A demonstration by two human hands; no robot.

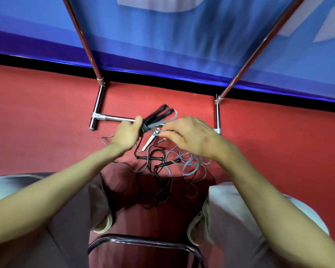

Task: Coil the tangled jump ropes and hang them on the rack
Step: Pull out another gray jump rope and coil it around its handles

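Most of this job is left to do, honestly. My left hand (128, 133) is wrapped around a small bundle (156, 117) of black handles and a few grey loops, fingers curled tight round it, held up just in front of the rack's (115, 118) low chrome crossbar. My right hand (190, 136) is pinching a strand of the grey cord (163, 131) between thumb and fingertips, right beside the bundle, so I'd guess I'm mid-wrap on the first coil. Bit blurry there though, so exactly how many turns are on, no idea.

Nothing is hanging on the rack that I can see, at least not on the lower bars and uprights in view. The top of it is out of shot.

Everything else is a mess on the red floor (46, 122) between my knees: the tangled pile (170, 169) of thin grey and black cords looping over each other, with two black handles (163, 164) lying in the middle and a white handle (149, 141) dangling just under my hands. Cords look thin, slick and springy, the kind that pop out of a coil if you let go. Looks like at least two ropes, maybe three, and I can't tell which cord goes with which handle.
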